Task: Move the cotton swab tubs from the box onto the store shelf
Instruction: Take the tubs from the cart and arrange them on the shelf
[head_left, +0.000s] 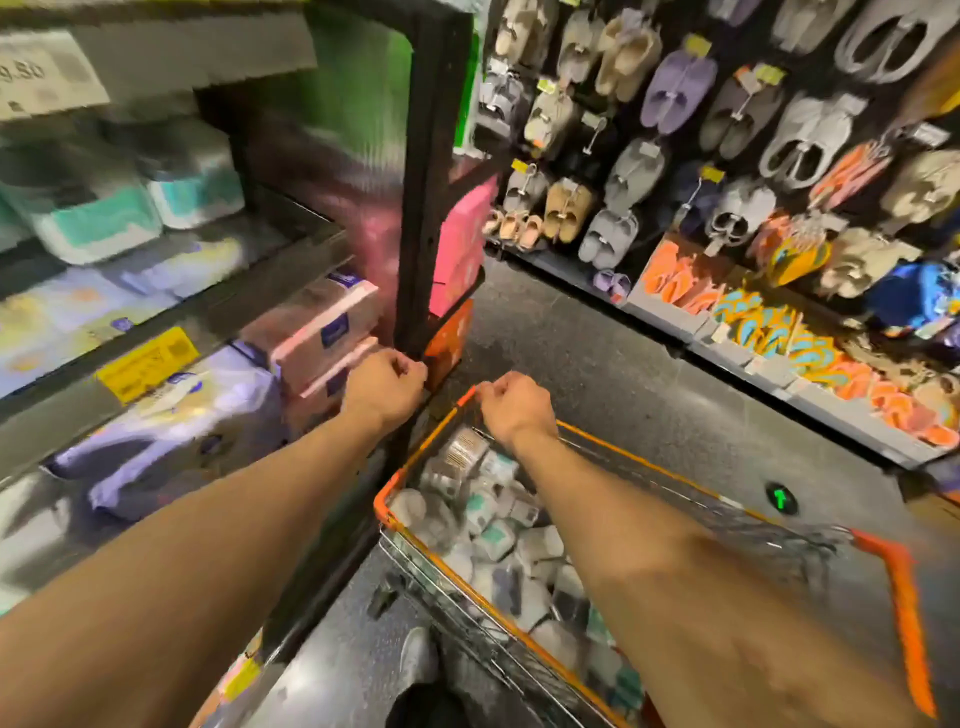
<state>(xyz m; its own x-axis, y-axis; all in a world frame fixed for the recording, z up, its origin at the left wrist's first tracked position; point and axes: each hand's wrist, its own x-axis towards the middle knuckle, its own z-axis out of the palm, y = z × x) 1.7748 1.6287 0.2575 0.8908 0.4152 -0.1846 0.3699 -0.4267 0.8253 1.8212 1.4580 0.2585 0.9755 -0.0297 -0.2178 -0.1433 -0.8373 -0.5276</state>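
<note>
Your right hand's (515, 408) fingers clamp the orange-rimmed wire cart (906, 613); your left hand's (385, 387) curl, round what I cannot tell. Heaped inside lie small clear plastic swab tubs (496, 535): likely light, slick; grip their sides.

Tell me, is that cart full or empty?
Mostly full: the cart holds a heap of small white and teal tubs, piled along its whole length.

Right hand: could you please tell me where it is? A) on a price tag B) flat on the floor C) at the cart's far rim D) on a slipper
C: the right hand curls over the orange far rim of the cart, above the tubs.
</note>
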